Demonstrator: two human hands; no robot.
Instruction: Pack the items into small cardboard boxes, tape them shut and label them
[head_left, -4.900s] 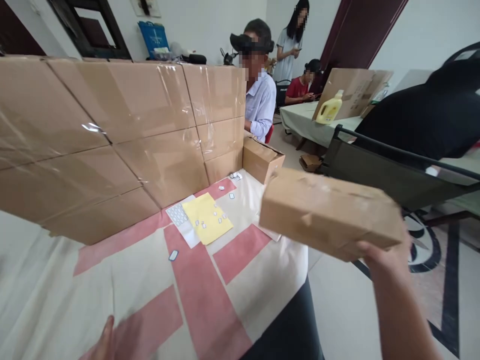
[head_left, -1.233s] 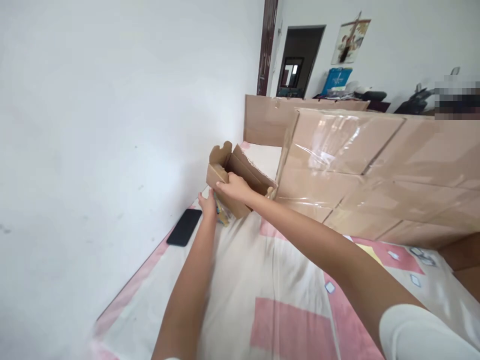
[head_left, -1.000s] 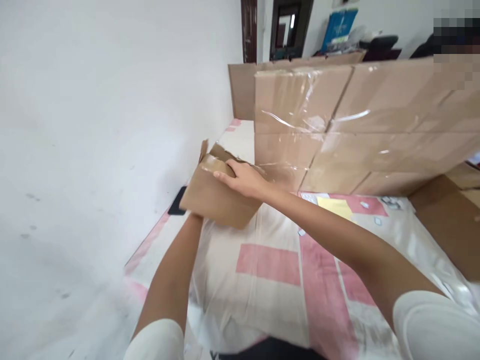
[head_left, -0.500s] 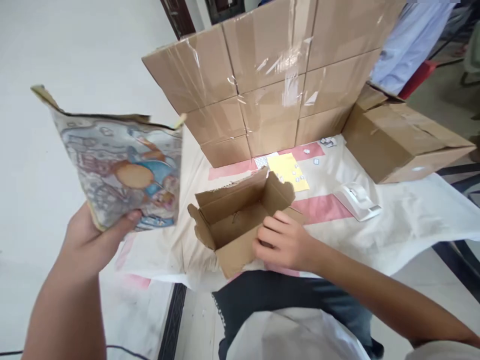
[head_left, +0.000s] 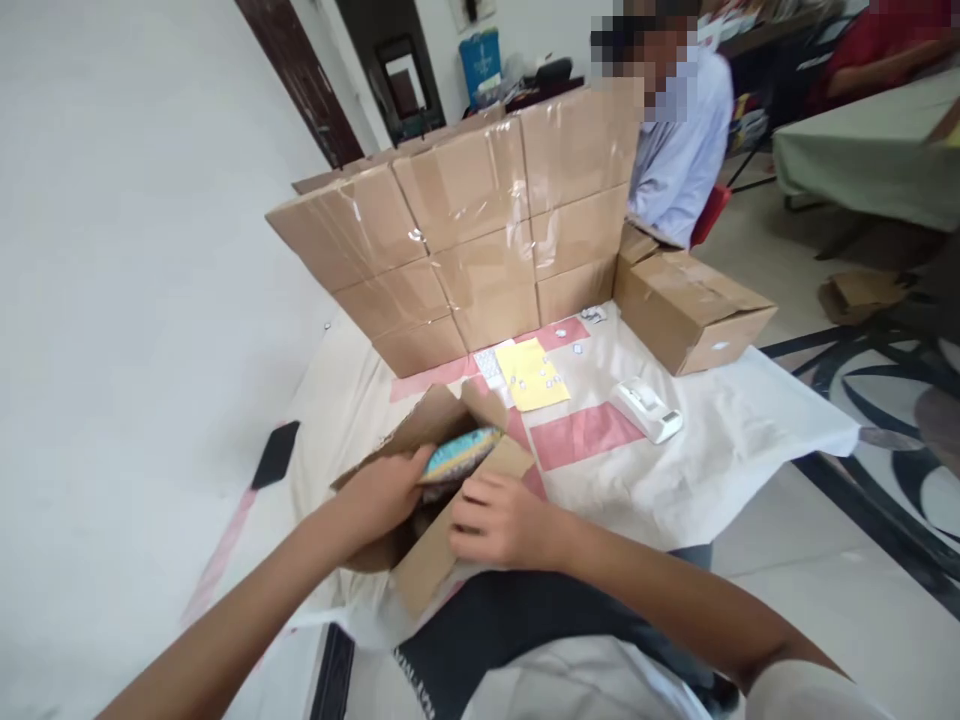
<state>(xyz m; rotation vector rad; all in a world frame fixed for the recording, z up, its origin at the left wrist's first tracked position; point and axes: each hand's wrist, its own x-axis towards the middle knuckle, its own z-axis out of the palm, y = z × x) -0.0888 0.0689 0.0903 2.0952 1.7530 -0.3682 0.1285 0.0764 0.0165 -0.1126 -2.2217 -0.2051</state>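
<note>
"While the left hand [head_left: 390,492] grips the packet [head_left: 459,452], how far along?"
"Partly into the box [head_left: 421,415], near side of desk [head_left: 735,440]; not released. Right hand [head_left: 496,520] curled on near flap [head_left: 421,570]; box still open."

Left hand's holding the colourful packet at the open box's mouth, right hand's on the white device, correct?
Not the white device: the head view shows the right hand on the near side of the open box. The left hand does hold the colourful packet there.
</note>
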